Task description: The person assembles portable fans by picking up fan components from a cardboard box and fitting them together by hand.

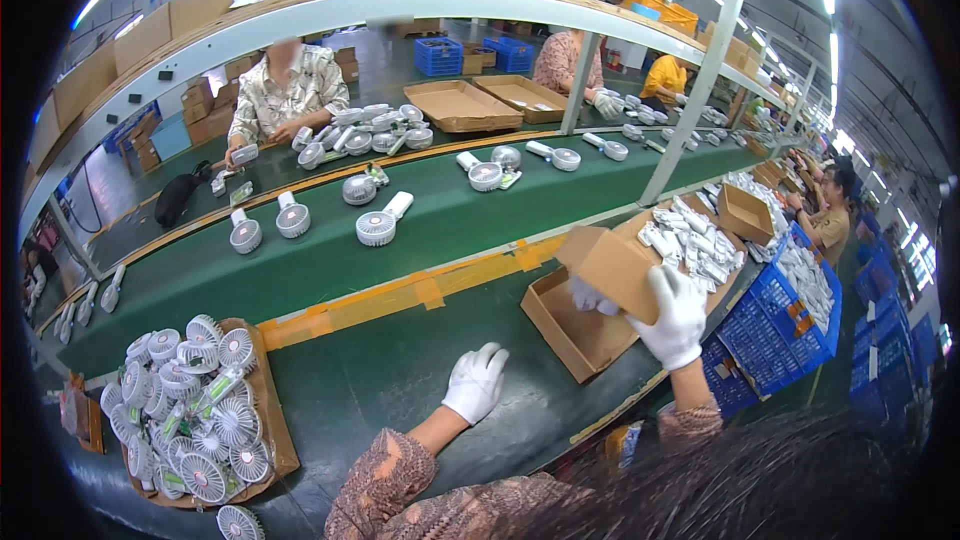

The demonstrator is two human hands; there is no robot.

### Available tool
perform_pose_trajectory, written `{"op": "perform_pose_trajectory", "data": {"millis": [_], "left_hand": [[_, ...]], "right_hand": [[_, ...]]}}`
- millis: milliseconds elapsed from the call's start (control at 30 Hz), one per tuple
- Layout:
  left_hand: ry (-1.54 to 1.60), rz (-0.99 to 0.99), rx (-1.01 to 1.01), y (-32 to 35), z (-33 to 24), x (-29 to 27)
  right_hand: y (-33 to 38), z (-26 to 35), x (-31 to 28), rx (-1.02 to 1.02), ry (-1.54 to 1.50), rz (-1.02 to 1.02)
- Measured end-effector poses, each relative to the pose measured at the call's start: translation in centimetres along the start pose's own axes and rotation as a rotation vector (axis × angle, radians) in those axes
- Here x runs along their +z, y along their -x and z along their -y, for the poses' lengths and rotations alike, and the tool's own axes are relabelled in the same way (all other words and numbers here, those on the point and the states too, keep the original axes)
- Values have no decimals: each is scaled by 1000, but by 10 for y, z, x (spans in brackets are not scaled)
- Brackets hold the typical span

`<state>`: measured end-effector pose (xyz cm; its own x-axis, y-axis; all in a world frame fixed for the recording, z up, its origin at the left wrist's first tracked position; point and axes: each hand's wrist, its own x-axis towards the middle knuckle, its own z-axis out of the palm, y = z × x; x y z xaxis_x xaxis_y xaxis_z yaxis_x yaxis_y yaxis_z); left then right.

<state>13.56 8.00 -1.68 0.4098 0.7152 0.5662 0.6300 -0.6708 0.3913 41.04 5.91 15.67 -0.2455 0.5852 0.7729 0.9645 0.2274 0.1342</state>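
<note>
My right hand [674, 317], in a white glove, grips the edge of a small cardboard box [612, 270]. The box is tilted above an open cardboard tray [552, 318] on the green worktop. Some whitish things [592, 297] show between the box and the tray; their kind is unclear. My left hand [474, 383], also in a white glove, rests on the worktop left of the tray, holding nothing, its fingers loosely stretched out. Farther left, a cardboard tray [284, 440] is heaped with white handheld fans [200, 395]; one more fan [240, 522] lies beside its near edge.
Handheld fans [376, 228] lie along the green conveyor belt [330, 260] ahead. To the right are a pile of white parts [700, 240], another cardboard box [746, 213] and a blue crate [780, 310]. A metal post [700, 80] rises from the bench. Co-workers [290, 90] sit across the belt.
</note>
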Motion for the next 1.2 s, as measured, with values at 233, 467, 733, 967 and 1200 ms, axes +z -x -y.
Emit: {"op": "perform_pose_trajectory", "data": {"millis": [233,467,733,967,1200], "left_hand": [[-33,1,3,0,-3,5],[-44,-44,12,4,-4,10],[-80,-32,38,0,-3,8],[-83,-34,6,-2,-4,16],[-90,-19,-33,11,3,8]], "right_hand": [[13,-24,13,400,30,-319],[56,-74,37,1438,-1683,-100],[44,-198,10,1097,-1899,-818],[6,-287,16,1030,-1509,-633],[-17,-198,91,1122,-1408,-93]]}}
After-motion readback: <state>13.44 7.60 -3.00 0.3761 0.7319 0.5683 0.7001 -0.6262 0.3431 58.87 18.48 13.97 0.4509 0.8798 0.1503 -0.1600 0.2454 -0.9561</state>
